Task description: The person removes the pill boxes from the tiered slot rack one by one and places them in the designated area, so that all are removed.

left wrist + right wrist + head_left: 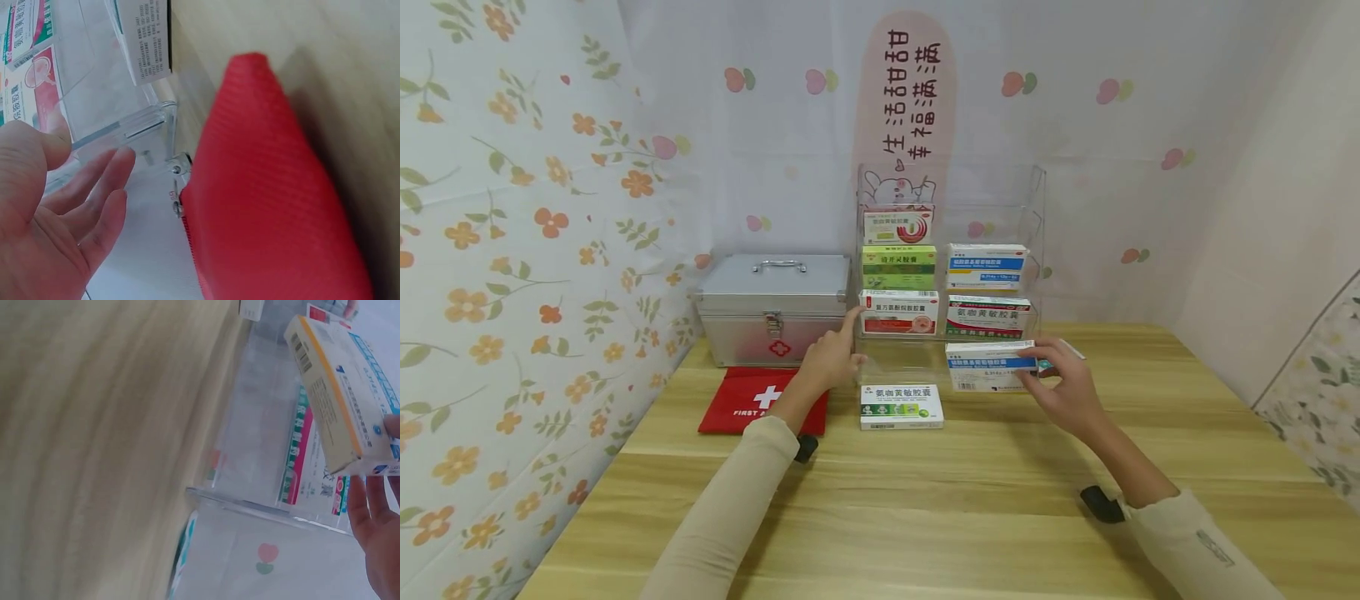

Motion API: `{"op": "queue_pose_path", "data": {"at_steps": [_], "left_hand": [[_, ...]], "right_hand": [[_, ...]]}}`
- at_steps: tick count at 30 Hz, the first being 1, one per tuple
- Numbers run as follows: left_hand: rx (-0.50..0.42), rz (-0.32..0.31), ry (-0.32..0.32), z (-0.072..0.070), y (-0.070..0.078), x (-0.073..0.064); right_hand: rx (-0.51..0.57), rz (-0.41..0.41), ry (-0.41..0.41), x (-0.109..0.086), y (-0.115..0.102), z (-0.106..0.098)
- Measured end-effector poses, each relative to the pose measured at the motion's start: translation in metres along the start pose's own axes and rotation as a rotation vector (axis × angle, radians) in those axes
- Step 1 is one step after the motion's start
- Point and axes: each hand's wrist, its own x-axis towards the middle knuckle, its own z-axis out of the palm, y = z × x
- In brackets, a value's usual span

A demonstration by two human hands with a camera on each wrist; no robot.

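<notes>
My right hand pinches the right end of a white medicine box with a blue stripe, thumb on the front and fingers behind. The box is in front of the lower right part of a clear tiered rack; the right wrist view shows it tilted, its orange-edged side facing the camera. At the rack's left side, my left hand holds the edge with the thumb, beside a white-and-red medicine box. In the left wrist view, the other fingers curl loosely outside the clear side panel.
Green and other medicine boxes fill several tiers. A white-and-green box lies at the rack's lower left. Left of the rack stand a silver case and, before it, a red first aid pouch. Wooden table underneath.
</notes>
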Motion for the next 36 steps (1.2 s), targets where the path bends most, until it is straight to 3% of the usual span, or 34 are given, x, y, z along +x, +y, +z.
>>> {"op": "queue_pose_path", "data": {"at_steps": [6,10,14,20,27,32,36], "left_hand": [[0.033,0.027,0.031,-0.005,-0.004,-0.003],[0.081,0.061,0.039,-0.009,-0.003,-0.003],[0.105,0.069,0.038,-0.013,-0.001,-0.002],[0.061,0.061,0.046,-0.014,-0.001,-0.006],[-0.016,0.087,0.034,-0.01,-0.004,-0.003],[-0.066,0.101,0.034,-0.005,-0.006,0.001],[-0.057,0.088,0.041,-0.003,-0.004,0.001]], "right_hand": [[0.057,0.077,-0.055,-0.001,-0.018,-0.005],[0.045,0.101,-0.077,0.001,-0.036,-0.011],[0.029,0.125,-0.086,0.0,-0.04,-0.015],[0.053,0.238,-0.142,-0.012,-0.015,-0.012],[0.105,0.336,-0.219,-0.009,-0.027,-0.019],[0.123,0.446,-0.299,-0.016,-0.002,-0.017],[0.103,0.487,-0.348,-0.019,0.016,-0.016]]}}
